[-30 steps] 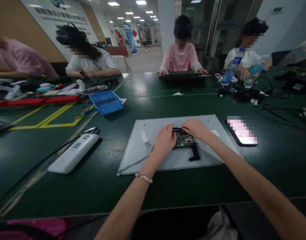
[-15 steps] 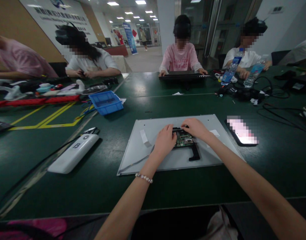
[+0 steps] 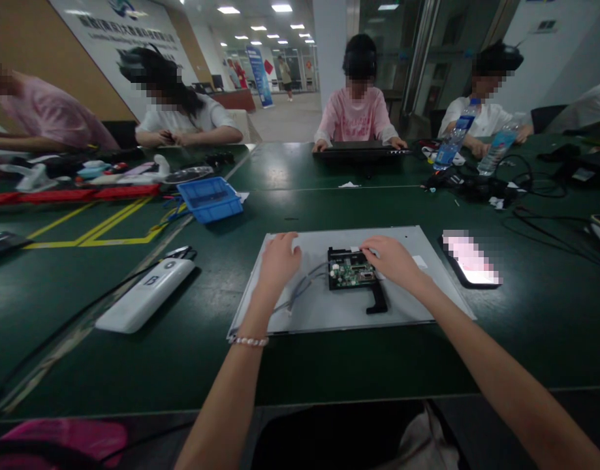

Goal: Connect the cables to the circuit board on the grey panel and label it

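Observation:
A flat grey panel (image 3: 319, 313) lies on the green table, with a green circuit board (image 3: 351, 273) in a black bracket (image 3: 378, 299) on its middle. My left hand (image 3: 280, 261) is over the panel's left part, away from the board, fingers apart and holding nothing. Grey wires (image 3: 300, 287) run from the board's left side toward the panel's near left corner. My right hand (image 3: 390, 261) has its fingers pinched together at the board's upper right corner; what lies between the fingertips is too small to make out.
A white power bank (image 3: 145, 297) with a cable lies left, a blue basket (image 3: 211, 201) behind it. At right is a lit phone (image 3: 471, 260). Bottles (image 3: 454, 140) and black cables stand farther back. Several people sit across the table; one holds a dark panel (image 3: 361, 153).
My left hand has let go of the board's left side and moved left over the panel, uncovering the board and wires. My right hand stays at the board's upper right corner.

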Demonstrator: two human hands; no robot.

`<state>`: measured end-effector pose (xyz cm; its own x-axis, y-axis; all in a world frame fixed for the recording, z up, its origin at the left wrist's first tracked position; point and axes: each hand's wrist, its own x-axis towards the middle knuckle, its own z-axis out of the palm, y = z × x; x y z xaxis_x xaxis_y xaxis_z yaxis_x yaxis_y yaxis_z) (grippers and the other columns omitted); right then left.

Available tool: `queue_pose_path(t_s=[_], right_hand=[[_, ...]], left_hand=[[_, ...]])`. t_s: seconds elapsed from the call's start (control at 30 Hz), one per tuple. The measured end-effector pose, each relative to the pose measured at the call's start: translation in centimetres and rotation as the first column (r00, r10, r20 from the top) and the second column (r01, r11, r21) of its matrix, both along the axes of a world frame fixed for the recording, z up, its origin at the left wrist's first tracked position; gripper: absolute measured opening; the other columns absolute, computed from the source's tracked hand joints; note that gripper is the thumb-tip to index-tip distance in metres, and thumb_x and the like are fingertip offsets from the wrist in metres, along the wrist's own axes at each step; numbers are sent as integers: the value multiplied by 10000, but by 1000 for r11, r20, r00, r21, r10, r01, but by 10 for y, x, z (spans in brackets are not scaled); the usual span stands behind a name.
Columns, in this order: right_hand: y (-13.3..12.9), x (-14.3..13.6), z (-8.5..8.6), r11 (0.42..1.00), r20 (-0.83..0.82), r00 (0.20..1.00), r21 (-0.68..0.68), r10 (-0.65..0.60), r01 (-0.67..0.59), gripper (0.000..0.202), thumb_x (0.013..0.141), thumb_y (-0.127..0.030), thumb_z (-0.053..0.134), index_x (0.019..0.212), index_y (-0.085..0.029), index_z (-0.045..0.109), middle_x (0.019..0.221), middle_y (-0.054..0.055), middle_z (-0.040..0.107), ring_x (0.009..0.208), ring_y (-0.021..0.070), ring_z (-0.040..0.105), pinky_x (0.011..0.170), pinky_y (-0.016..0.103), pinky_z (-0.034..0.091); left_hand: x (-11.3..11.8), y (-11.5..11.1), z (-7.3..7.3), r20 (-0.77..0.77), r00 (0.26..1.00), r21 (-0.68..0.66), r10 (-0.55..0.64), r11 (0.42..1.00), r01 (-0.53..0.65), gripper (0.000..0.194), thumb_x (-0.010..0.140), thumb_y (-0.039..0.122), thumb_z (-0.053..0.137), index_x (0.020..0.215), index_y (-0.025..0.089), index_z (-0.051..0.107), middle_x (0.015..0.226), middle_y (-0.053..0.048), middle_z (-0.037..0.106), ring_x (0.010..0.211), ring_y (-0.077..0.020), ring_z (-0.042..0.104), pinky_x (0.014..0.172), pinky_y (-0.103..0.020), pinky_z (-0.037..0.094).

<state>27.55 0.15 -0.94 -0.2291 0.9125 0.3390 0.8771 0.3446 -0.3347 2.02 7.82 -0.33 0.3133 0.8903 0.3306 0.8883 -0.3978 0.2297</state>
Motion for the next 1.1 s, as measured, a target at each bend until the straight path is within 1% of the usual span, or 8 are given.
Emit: queue_pose_path(t_s=[0.1, 0.2, 0.47, 0.63, 0.73, 0.87, 0.97, 1.1], right_hand=[[-11, -4, 0, 1000, -43, 999, 4, 13, -12, 241, 897, -194, 432, 969, -185, 661, 1021, 65, 672, 932, 185, 600, 829, 302, 448], [-19, -14, 3, 999, -71, 996, 23, 51, -49, 242, 894, -194, 429, 989, -197, 652, 1021, 56, 671, 933, 189, 598, 831, 315, 456], [-31, -33, 6, 987, 39, 991, 94, 126, -129, 274, 886, -140, 395, 1015, -180, 633, 1033, 80, 657, 991, 207, 567, 877, 363, 446], [-33, -36, 8, 987, 39, 992, 106, 119, -123, 285, 894, -149, 395, 1076, -161, 614, 1084, 86, 642, 1022, 203, 557, 910, 362, 443], [-37, -40, 12, 984, 14, 992, 127, 125, -125, 321, 908, -167, 383, 1167, -169, 574, 1162, 87, 614, 1080, 196, 536, 968, 379, 421], [-43, -50, 15, 976, 0, 983, 122, 184, -182, 364, 929, -211, 364, 1257, -149, 509, 1254, 101, 563, 1151, 197, 503, 1000, 385, 414], [-49, -62, 14, 950, 36, 957, 113, 289, -292, 418, 938, -279, 375, 1313, -108, 445, 1332, 121, 500, 1228, 203, 443, 1040, 377, 380], [-55, -77, 5, 885, 118, 885, 72, 451, -461, 526, 929, -411, 380, 1337, -79, 405, 1398, 153, 423, 1303, 233, 358, 1084, 394, 315]], left_hand=[[-29, 13, 0, -27, 998, -183, 63, 981, -67, 355, 761, 201, 513, 1109, 160, 572, 1069, -106, 587, 992, -250, 566, 892, -373, 430], [-49, 16, -5, -8, 999, -318, 50, 947, -50, 345, 713, 217, 551, 1053, 180, 598, 985, -80, 586, 856, -211, 604, 793, -314, 468], [-68, 9, -13, 229, 973, -305, 34, 952, 39, 150, 729, 276, 527, 821, 195, 614, 800, -24, 614, 741, -165, 576, 729, -290, 454], [-70, -6, 10, 615, 785, -409, 79, 882, 232, 194, 726, 347, 589, 857, 207, 617, 831, -5, 605, 693, -123, 542, 665, -257, 455], [-67, -17, 22, 694, 716, -459, 75, 812, 360, 191, 719, 345, 609, 859, 214, 613, 818, 1, 578, 670, -108, 513, 647, -246, 447], [-58, -25, 26, 656, 754, -530, -6, 708, 467, 200, 723, 350, 616, 835, 184, 604, 767, -2, 549, 643, -108, 482, 627, -251, 432], [-53, -26, 25, 640, 766, -538, -60, 676, 503, 212, 735, 347, 605, 854, 173, 586, 806, -8, 562, 670, -113, 499, 646, -257, 431], [-49, -26, 20, 541, 838, -612, -65, 654, 445, 224, 719, 356, 595, 844, 172, 569, 796, -5, 578, 662, -130, 537, 633, -266, 436]])
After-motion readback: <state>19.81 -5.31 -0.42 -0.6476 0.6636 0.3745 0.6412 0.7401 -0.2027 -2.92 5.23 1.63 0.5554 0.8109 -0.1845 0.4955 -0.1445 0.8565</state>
